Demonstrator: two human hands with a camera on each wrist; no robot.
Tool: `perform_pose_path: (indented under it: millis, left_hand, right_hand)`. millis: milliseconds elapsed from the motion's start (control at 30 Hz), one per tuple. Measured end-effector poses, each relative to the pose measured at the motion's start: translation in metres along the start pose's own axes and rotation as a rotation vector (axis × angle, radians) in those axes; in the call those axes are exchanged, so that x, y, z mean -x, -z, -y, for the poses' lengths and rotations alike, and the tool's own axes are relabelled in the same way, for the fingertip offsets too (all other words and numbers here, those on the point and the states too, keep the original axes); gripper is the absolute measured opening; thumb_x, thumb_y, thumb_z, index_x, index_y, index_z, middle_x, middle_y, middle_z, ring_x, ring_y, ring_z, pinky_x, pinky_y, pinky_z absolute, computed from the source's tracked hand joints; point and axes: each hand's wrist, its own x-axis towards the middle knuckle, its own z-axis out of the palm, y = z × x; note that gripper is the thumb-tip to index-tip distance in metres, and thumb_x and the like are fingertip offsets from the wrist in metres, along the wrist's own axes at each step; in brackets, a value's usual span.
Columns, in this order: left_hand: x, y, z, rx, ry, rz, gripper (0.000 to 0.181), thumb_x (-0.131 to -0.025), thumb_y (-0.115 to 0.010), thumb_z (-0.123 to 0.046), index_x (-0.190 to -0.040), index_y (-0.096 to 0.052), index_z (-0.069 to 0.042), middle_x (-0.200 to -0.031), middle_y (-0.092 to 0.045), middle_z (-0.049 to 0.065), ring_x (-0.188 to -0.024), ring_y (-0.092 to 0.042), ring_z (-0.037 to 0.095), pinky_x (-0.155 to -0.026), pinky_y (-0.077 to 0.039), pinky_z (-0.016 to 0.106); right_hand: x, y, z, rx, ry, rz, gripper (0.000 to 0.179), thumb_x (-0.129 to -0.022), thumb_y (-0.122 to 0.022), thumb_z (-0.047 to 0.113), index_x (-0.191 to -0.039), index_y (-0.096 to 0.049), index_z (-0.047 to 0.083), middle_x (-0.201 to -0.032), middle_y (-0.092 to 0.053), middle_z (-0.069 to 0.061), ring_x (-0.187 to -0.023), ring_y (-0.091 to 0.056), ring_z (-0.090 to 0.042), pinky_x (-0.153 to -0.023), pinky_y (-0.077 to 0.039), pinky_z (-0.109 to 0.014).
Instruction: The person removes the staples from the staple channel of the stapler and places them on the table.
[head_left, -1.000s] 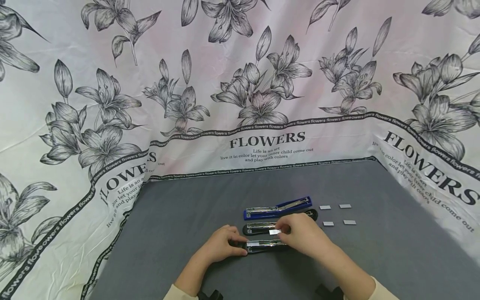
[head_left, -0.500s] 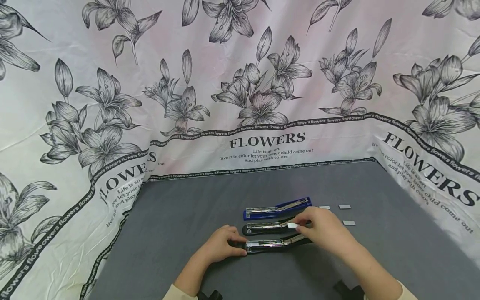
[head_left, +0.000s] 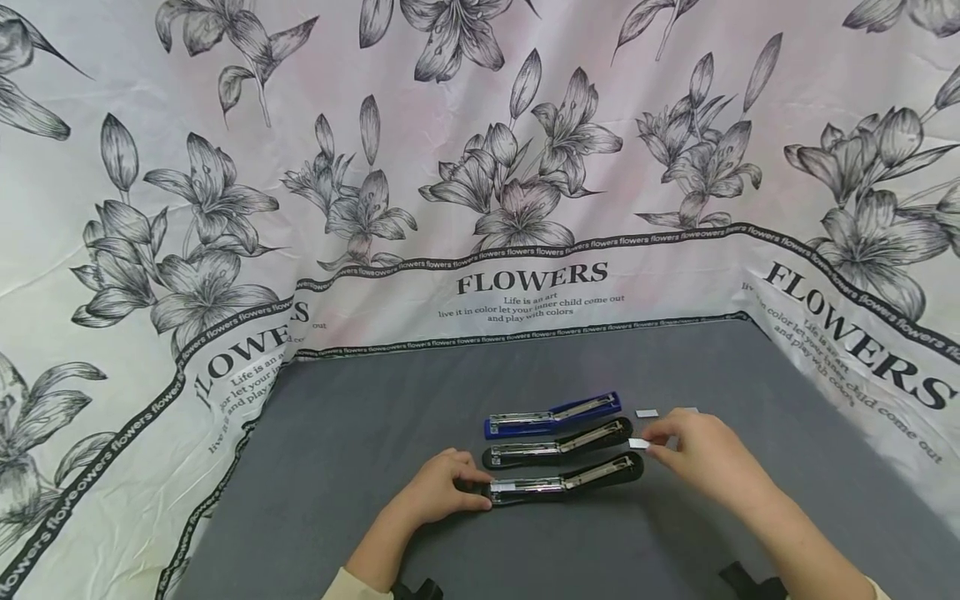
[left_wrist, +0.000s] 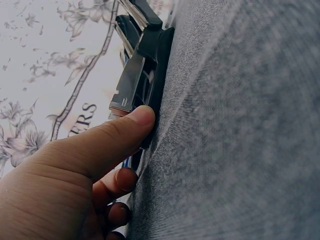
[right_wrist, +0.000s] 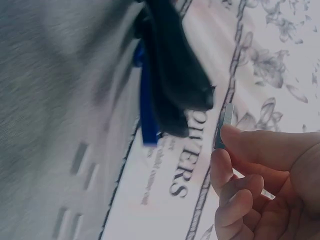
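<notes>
Three opened staplers lie in a row in the head view. The near black stapler [head_left: 609, 473] has its left end held between the thumb and fingers of my left hand [head_left: 442, 487]. In the left wrist view the thumb presses the side of its base, beside the metal channel [left_wrist: 129, 86]. Behind it lie a second black stapler [head_left: 521, 453] and a blue stapler [head_left: 519, 426]. My right hand [head_left: 701, 450], right of the staplers, pinches a short strip of staples [right_wrist: 228, 114] between thumb and index finger, raised above the table in the right wrist view.
More staple strips lie on the grey tabletop [head_left: 375, 400] right of the staplers, one staple strip [head_left: 647, 413] in plain sight and others partly or wholly behind my right hand. A flower-printed curtain [head_left: 525, 292] borders the table at the back and sides.
My right hand has moved right, from above the near black stapler to beyond the staplers' right ends, still pinching the staple strip. The left hand keeps its hold on the near stapler.
</notes>
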Motion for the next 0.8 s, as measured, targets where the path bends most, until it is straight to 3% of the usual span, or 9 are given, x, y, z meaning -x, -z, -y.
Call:
perform_pose_path:
  millis: [300,800]
  left_hand:
    - [-0.001,-0.001,0.002,0.003,-0.004,-0.001,0.032,-0.079,-0.090,-0.032,-0.108,-0.083,-0.021,-0.080,-0.055,-0.016,-0.076,-0.043,0.006,-0.069,-0.038,0.024]
    - [0.000,-0.001,0.001,0.003,-0.015,-0.005,0.031,-0.080,-0.090,-0.031,-0.108,-0.083,-0.019,-0.082,-0.056,-0.015,-0.077,-0.043,0.005,-0.070,-0.039,0.025]
  right_hand:
    - [0.014,-0.004,-0.028,0.010,-0.074,0.003,0.011,-0.084,-0.080,0.009,-0.095,-0.080,0.008,-0.087,-0.072,0.002,-0.080,-0.067,-0.022,-0.072,-0.052,-0.047]
    - [0.013,-0.030,-0.052,0.062,-0.074,0.147,0.010,-0.079,-0.083,0.005,-0.084,-0.079,0.012,-0.082,-0.072,0.001,-0.075,-0.066,-0.018,-0.072,-0.054,-0.045]
